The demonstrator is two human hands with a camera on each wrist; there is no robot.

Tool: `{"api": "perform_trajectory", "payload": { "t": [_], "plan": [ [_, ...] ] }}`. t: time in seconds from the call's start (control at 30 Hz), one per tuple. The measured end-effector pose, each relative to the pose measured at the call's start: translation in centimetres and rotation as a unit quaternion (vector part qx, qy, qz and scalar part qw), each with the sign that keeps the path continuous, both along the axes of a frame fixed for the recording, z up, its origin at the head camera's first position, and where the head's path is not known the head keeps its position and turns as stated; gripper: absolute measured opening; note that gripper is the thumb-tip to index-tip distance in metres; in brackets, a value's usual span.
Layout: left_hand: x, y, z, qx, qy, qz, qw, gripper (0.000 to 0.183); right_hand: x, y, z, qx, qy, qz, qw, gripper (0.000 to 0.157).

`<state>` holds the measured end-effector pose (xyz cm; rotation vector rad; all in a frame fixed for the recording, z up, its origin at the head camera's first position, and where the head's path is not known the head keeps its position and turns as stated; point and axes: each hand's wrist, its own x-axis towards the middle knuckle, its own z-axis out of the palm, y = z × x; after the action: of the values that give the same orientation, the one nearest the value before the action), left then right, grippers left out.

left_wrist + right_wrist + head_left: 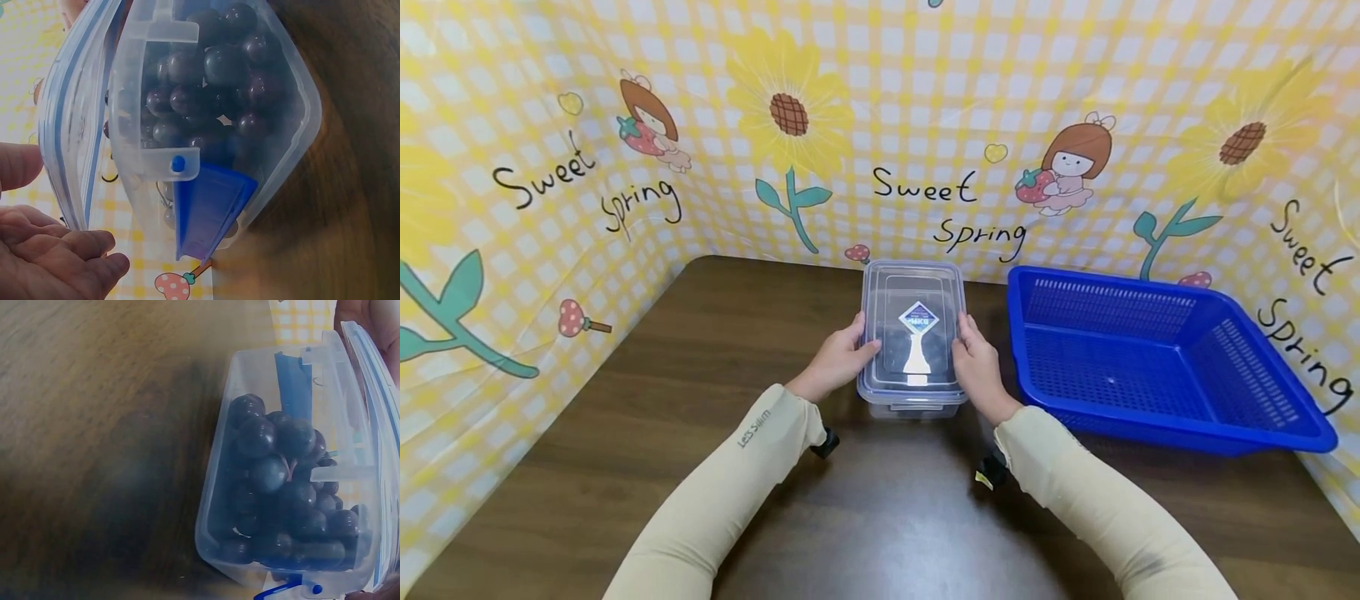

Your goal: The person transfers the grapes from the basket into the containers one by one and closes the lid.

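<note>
A clear plastic food container (262, 144) with bunched dark grapes (256, 434) inside stands on the table, the grapes showing through its walls. Its clear lid (913, 367), blue-edged and bearing a diamond sticker, lies over the top. In the left wrist view a gap shows between lid and rim. Blue end latches (212, 212) hang swung outward. My left hand (838, 358) holds the lid's left edge, thumb on top and fingers beneath. On the opposite edge, my right hand (979, 360) grips the lid; only parts of that hand appear in the right wrist view.
To the right of the container stands a blue plastic basket (1026, 358) with slotted walls, close to my right forearm. The brown wooden table (715, 333) meets a yellow checked cloth (910, 108) hanging behind and along both sides.
</note>
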<state>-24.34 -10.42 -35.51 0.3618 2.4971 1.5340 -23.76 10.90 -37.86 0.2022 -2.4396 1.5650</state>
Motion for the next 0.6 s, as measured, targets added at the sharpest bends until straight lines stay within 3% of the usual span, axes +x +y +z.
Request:
{"api": "perform_trajectory", "payload": {
  "t": [0.23,0.4,0.6],
  "plan": [
    [-0.4,0.2,-0.7,0.019,0.004,0.012,0.9997,0.064,-0.3,-0.1,-0.6,0.017,-0.001,0.001,1.000,0.048],
    [-0.3,0.6,-1.3,0.025,0.002,-0.001,0.9997,0.063,0.3,0.3,-0.9,0.030,0.003,-0.010,0.999,0.047],
    [-0.3,0.5,-1.2,0.025,0.016,0.002,0.9995,0.063,0.1,0.2,-0.8,0.042,0.022,-0.005,0.999,0.046]
  ]
}}
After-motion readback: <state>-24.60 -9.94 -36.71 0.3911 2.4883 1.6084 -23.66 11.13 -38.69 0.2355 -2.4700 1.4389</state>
